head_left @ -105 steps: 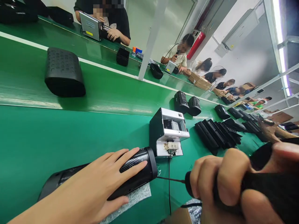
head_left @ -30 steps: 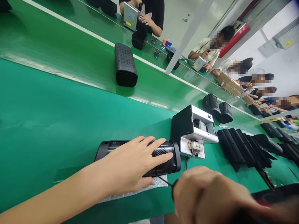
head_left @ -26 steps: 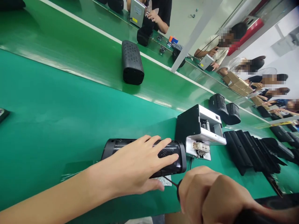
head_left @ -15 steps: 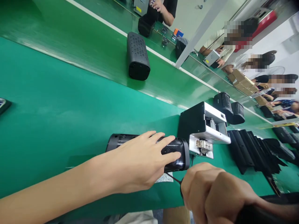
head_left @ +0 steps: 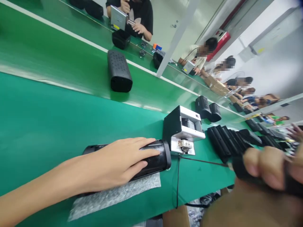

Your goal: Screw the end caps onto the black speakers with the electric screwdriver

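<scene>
My left hand (head_left: 118,164) lies flat on a black cylindrical speaker (head_left: 156,159) that rests on a sheet of bubble wrap (head_left: 113,197) on the green table. My right hand (head_left: 265,171), blurred at the lower right, grips the black handle of a screwdriver (head_left: 203,161). Its thin shaft points left, with the tip close to the front of a small black-and-white machine (head_left: 182,130) just right of the speaker's end.
A black speaker (head_left: 118,71) lies on the green conveyor belt (head_left: 59,60) behind. Two more black housings (head_left: 208,108) and a row of black parts (head_left: 227,142) sit to the right. A cable (head_left: 177,183) hangs from the machine. Several people work across the line.
My right hand has pulled the screwdriver back to the right, away from the speaker's end; its tip now sits near the machine. My left hand stays on the speaker. The view has shifted.
</scene>
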Action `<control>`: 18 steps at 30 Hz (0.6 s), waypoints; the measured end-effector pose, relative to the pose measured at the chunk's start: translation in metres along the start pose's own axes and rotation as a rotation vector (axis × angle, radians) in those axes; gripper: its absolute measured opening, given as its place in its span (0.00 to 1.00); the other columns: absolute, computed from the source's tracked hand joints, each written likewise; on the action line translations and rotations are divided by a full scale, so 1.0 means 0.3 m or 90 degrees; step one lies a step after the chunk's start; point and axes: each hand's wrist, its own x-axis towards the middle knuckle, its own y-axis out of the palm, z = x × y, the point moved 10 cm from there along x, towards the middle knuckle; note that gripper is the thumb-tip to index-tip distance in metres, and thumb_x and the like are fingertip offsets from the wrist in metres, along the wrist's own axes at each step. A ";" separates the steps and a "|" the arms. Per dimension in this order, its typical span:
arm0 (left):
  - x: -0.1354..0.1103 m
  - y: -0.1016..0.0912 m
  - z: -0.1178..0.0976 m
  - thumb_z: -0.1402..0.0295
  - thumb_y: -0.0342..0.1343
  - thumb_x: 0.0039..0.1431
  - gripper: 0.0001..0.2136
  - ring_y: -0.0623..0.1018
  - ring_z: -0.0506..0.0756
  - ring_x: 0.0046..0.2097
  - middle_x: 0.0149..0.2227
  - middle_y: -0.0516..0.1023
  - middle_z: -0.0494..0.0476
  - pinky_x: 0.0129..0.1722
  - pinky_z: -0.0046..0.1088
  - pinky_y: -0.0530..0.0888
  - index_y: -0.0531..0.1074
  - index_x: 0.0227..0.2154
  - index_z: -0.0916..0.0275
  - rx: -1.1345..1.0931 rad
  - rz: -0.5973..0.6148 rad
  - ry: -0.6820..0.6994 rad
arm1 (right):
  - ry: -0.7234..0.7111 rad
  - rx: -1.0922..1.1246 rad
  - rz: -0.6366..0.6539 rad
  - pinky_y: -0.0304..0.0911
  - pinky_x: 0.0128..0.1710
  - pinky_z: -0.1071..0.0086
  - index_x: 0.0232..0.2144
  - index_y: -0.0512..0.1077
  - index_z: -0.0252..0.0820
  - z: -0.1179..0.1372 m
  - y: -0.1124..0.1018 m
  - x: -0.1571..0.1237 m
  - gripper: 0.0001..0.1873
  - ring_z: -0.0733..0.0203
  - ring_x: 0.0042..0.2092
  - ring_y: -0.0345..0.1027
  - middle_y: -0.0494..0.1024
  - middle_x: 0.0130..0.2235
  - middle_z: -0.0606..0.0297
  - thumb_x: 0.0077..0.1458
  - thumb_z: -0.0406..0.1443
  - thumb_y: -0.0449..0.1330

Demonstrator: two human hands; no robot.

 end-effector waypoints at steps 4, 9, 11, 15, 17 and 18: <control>0.031 -0.006 0.084 0.47 0.62 0.80 0.29 0.71 0.75 0.81 0.84 0.59 0.35 0.76 0.66 0.78 0.64 0.79 0.19 -0.024 0.050 -0.019 | -0.082 0.003 -0.061 0.63 0.18 0.70 0.48 0.76 0.52 -0.029 0.017 0.079 0.15 0.65 0.19 0.56 0.70 0.27 0.80 0.69 0.44 0.78; 0.044 -0.021 0.118 0.37 0.63 0.77 0.30 0.75 0.76 0.79 0.82 0.67 0.38 0.73 0.59 0.81 0.68 0.77 0.21 -0.070 0.011 0.010 | -0.064 0.026 -0.052 0.66 0.19 0.71 0.58 0.71 0.49 -0.136 0.049 0.076 0.22 0.64 0.19 0.60 0.72 0.26 0.82 0.69 0.33 0.74; 0.038 -0.021 0.117 0.40 0.56 0.83 0.24 0.76 0.73 0.79 0.82 0.67 0.36 0.74 0.55 0.80 0.69 0.77 0.21 -0.085 -0.008 0.014 | -0.032 0.037 -0.040 0.65 0.19 0.72 0.56 0.72 0.49 -0.160 0.051 0.073 0.23 0.65 0.18 0.59 0.71 0.25 0.82 0.66 0.32 0.75; 0.034 -0.016 0.116 0.41 0.51 0.85 0.21 0.79 0.69 0.77 0.80 0.70 0.34 0.73 0.47 0.81 0.72 0.75 0.21 -0.114 -0.016 0.011 | 0.047 0.050 0.011 0.64 0.18 0.72 0.57 0.74 0.50 -0.142 0.072 0.043 0.23 0.65 0.18 0.58 0.70 0.25 0.80 0.65 0.32 0.76; 0.033 -0.017 0.114 0.40 0.51 0.85 0.22 0.78 0.67 0.77 0.81 0.70 0.34 0.73 0.43 0.79 0.71 0.75 0.21 -0.128 -0.011 0.010 | 0.094 0.065 0.018 0.64 0.18 0.72 0.59 0.76 0.52 -0.112 0.056 0.000 0.24 0.66 0.17 0.56 0.69 0.26 0.80 0.65 0.34 0.78; 0.032 -0.017 0.112 0.40 0.50 0.86 0.22 0.76 0.66 0.78 0.82 0.69 0.34 0.74 0.43 0.78 0.71 0.76 0.22 -0.131 -0.003 0.008 | 0.112 0.078 0.021 0.63 0.17 0.72 0.59 0.77 0.54 -0.095 0.036 -0.026 0.24 0.66 0.17 0.54 0.68 0.25 0.81 0.66 0.36 0.79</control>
